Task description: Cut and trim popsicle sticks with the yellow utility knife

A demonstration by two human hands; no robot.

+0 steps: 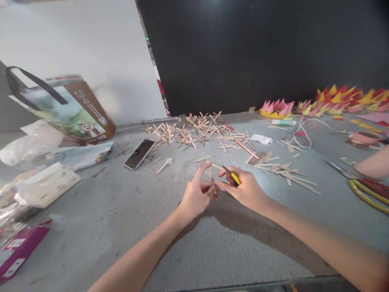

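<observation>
My left hand (197,194) and my right hand (246,187) meet low over the grey surface (127,219). Both pinch a small wooden craft stick piece (212,178) held upright between their fingertips. A yellow-and-black cutter or pen (232,176) lies gripped in my right hand too, its tip pointing up-left. My left index finger is raised. A heap of glued stick crosses (194,129) lies just beyond, and loose sticks (282,168) are scattered to the right.
A phone (139,153) lies face up at left of the sticks. A printed bag (65,107), plastic wrappers and a purple box (18,251) crowd the left. Paper flowers (328,103), a glue tube (283,122), a white cable, scissors (364,188) and another person's arm (375,164) are at right.
</observation>
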